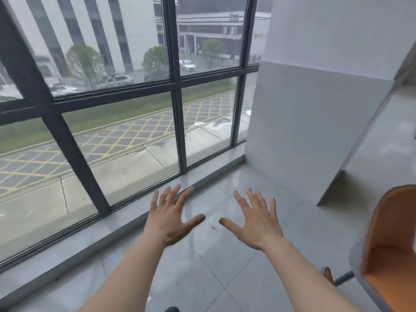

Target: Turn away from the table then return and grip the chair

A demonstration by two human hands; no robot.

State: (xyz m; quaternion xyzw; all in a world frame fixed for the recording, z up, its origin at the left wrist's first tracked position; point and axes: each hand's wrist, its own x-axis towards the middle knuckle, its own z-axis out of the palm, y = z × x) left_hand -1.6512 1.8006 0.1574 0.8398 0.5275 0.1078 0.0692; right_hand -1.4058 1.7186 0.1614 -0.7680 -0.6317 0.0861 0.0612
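left hand fingers spread, holds nothing | right hand spread, holds nothing | both above glossy grey tiled floor | dark-framed window at 12 | curved orange chair at 4

Soft daylight through the window, glossy floor glare, slight blur, bowed edges

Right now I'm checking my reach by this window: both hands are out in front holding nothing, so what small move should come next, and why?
Probably lower both hands a little and draw them back. The left hand and right hand hang spread, fingers straight, over the tiled floor, touching nothing. The orange chair sits off to the right, the window ahead to the left.
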